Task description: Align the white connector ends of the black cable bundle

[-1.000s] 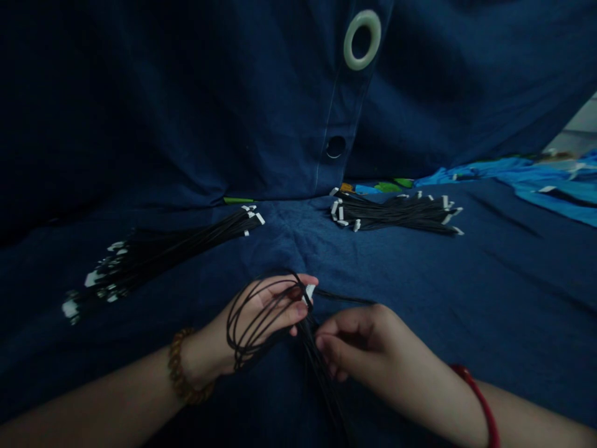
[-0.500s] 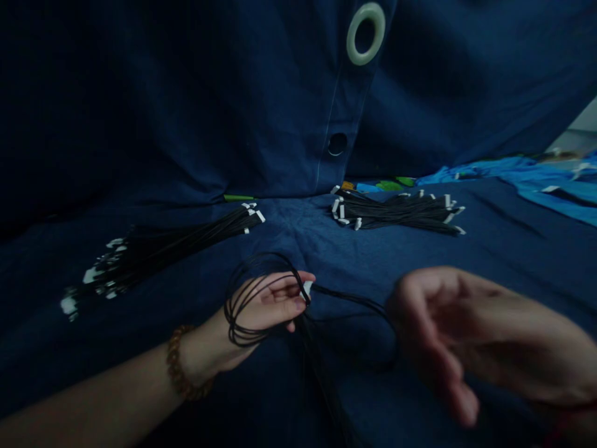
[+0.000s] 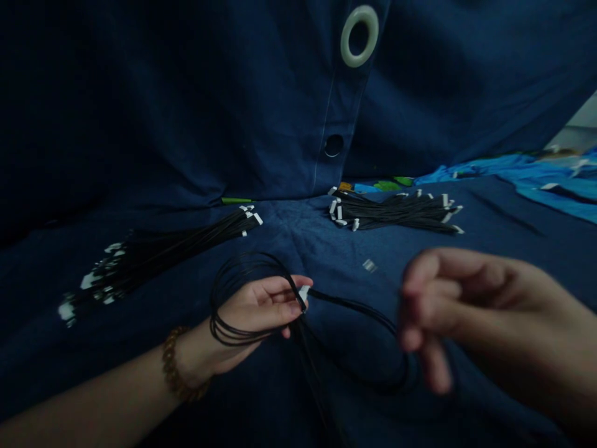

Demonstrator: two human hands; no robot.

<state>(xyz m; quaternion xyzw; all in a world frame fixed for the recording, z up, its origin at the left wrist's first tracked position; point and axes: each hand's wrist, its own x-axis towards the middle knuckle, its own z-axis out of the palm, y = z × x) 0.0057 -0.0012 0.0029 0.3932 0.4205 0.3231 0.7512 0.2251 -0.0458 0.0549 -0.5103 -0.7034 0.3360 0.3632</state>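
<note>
Thumb and fingers of my left hand (image 3: 261,308) are closed on black cables (image 3: 218,323) beside a white connector (image 3: 303,292). The cables loop round the back of that hand, and another loop runs right toward my right hand; more strands hang below into the dark. My right hand (image 3: 457,305) is raised at the right, fingers curled and thumb pressed against them. Just left of its fingertips a small pale connector (image 3: 370,266) shows blurred above the cloth, with a faint thin line leading toward the fingers. The pinch itself is partly hidden and blurred.
On the dark blue cloth (image 3: 289,227) lie a left bundle of black cables (image 3: 181,246) and a right bundle (image 3: 392,210), both with white connector ends. A bright blue cloth (image 3: 513,174) lies far right. Behind hangs a dark blue curtain (image 3: 233,112) with a pale ring (image 3: 359,36).
My right hand has turned and closed from loosely spread fingers to a pinch. A small pale connector has appeared left of it. My left hand has shifted slightly left, keeping its hold.
</note>
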